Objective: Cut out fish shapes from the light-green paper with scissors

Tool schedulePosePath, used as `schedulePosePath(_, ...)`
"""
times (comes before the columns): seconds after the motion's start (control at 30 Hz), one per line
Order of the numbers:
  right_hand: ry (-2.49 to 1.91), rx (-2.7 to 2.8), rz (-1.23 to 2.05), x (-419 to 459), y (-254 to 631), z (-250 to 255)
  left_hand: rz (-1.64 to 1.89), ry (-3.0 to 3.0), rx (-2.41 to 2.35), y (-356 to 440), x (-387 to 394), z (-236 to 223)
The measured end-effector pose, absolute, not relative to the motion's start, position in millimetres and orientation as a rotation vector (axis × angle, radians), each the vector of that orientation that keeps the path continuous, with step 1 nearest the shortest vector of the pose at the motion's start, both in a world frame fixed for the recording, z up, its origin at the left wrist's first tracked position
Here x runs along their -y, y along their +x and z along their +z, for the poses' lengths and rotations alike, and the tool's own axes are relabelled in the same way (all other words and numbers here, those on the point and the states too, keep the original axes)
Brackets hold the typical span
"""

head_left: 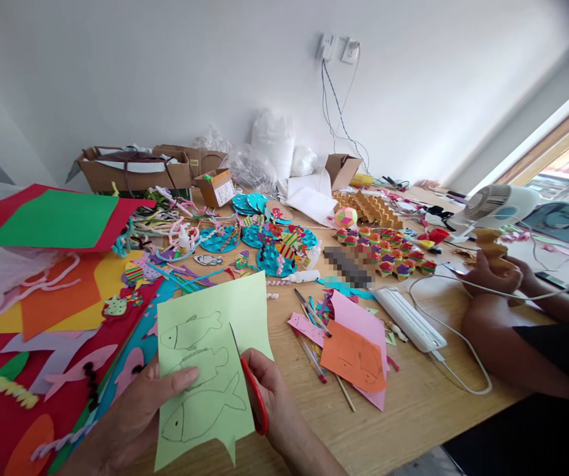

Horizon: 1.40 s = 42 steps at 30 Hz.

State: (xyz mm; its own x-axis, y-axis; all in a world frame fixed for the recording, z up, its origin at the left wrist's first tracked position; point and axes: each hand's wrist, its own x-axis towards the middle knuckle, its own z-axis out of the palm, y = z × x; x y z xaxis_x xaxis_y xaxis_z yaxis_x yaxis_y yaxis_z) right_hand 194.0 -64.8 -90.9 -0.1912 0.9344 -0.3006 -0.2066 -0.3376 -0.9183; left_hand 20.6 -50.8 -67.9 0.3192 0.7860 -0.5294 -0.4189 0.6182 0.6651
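Observation:
A light green paper sheet [209, 360] with three fish drawn in pencil is held over the near table edge. My left hand [140, 413] grips its left side, thumb on top of the paper. My right hand [269, 396] is closed on red-handled scissors [252, 387], whose blades lie on the sheet beside the fish outlines. The bottom right of the sheet shows a cut notch.
Coloured felt and foam sheets [51, 225] cover the left of the wooden table [413, 410]. Pink and orange paper [356, 354], pencils, pipe cleaners, blue paper discs [277, 244] and small painted cups [388, 254] lie ahead. Another person's hands [492, 274] work at the right, near a white fan [495, 205].

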Motion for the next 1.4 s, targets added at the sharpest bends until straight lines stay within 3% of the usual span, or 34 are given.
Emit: schedulePosePath(1.4, -1.217, 1.012, 1.608, 68, 200, -93, 0.754, 0.424, -1.009, 28, 66, -81)
